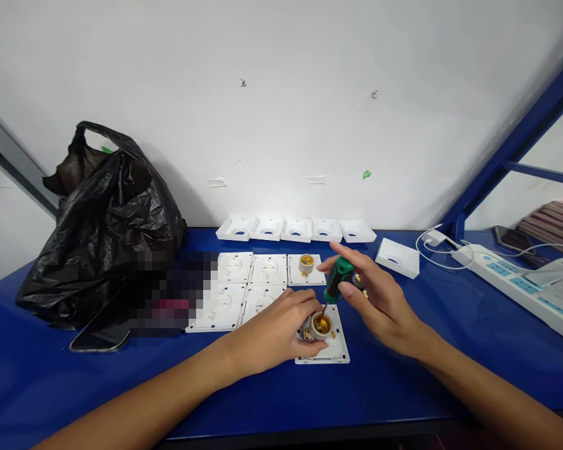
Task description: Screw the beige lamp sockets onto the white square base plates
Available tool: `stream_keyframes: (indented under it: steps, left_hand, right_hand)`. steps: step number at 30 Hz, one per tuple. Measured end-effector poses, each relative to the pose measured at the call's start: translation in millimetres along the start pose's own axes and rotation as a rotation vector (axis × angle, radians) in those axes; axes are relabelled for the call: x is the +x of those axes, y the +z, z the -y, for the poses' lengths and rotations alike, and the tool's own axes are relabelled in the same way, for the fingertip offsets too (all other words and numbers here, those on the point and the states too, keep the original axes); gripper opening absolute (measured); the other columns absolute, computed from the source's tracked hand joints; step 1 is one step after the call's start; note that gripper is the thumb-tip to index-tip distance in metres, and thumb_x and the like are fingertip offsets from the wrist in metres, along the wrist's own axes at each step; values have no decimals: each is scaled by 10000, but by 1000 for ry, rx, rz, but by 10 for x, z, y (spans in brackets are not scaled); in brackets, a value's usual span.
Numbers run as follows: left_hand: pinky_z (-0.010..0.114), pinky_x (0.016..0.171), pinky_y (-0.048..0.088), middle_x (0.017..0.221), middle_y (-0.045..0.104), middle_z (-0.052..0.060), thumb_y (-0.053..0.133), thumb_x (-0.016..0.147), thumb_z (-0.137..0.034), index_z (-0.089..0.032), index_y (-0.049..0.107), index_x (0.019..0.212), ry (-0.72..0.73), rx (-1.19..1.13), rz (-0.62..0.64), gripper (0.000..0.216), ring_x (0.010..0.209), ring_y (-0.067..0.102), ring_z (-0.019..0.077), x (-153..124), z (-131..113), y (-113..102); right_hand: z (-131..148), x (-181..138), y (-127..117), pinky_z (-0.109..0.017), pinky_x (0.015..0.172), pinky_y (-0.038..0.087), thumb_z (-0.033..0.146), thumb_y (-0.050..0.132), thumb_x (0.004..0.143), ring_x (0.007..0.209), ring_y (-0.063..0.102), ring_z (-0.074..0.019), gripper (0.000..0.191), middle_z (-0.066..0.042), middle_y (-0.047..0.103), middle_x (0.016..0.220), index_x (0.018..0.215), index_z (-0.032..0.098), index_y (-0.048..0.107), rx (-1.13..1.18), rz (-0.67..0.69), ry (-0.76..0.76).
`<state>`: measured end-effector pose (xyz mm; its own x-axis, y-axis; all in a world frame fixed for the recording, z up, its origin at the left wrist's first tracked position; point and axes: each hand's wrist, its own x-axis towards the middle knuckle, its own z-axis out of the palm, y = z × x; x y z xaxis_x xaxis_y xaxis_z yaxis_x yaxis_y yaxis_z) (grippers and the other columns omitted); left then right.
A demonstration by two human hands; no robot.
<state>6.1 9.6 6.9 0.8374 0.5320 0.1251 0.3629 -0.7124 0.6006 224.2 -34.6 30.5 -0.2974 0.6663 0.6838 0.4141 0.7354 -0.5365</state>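
Observation:
My right hand [375,299] grips a screwdriver [338,280] by its green and black handle. The screwdriver leans slightly, its shaft reaching down into a lamp socket [321,324] with a brass-coloured inside. The tip is hidden in the socket. With thumb and fingers, my left hand [288,325] pinches the socket's side against a square white base plate [334,351] on the table. Brass terminals show on either side of the socket. Just behind, another white plate [293,277] bears a second socket [306,263]. More sockets sit partly hidden behind my right hand.
Several white plates [229,269] lie left of centre. White covers [296,231] line the wall, and another cover [398,257] lies to the right. A black plastic bag [117,219] and a phone [104,331] occupy the left. A power strip [520,281] with cables is at right.

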Motion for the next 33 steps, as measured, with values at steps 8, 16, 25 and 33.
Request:
stream_keyframes:
  steps: [8, 16, 25, 33]
  left_hand:
    - [416, 948, 531, 1188, 678, 81, 832, 913, -298, -207, 699, 1144, -19, -11, 14, 282, 1083, 627, 298, -9, -11, -2]
    - [409, 942, 534, 1181, 675, 69, 823, 922, -317, -225, 693, 1165, -14, -1, -1, 291, 1073, 629, 285, -25, 4, 12]
    - [403, 928, 520, 1111, 669, 57, 848, 896, -316, -209, 684, 1064, 1, -12, 2, 259, 1053, 622, 286, 2, 31, 21]
    - [398, 953, 499, 1098, 654, 48, 847, 906, -307, -200, 672, 1094, -13, -18, 23, 278, 1058, 629, 278, 4, 26, 18]
  right_hand:
    - [46, -15, 11, -399, 869, 586, 219, 674, 1025, 1035, 683, -220, 549, -41, 726, 1189, 1531, 365, 520, -8, -64, -18]
    - [30, -51, 42, -362, 816, 559, 174, 773, 956, 884, 651, -181, 541, -16, 727, 1117, 1434, 365, 605, -13, -138, -32]
    - [107, 16, -142, -383, 971, 590, 287, 598, 1079, 1104, 690, -204, 501, -53, 706, 1187, 1548, 370, 440, 348, 119, 249]
    - [96, 58, -167, -381, 1001, 555, 279, 539, 1104, 1086, 675, -188, 383, -52, 693, 1185, 1482, 328, 505, 319, 131, 234]
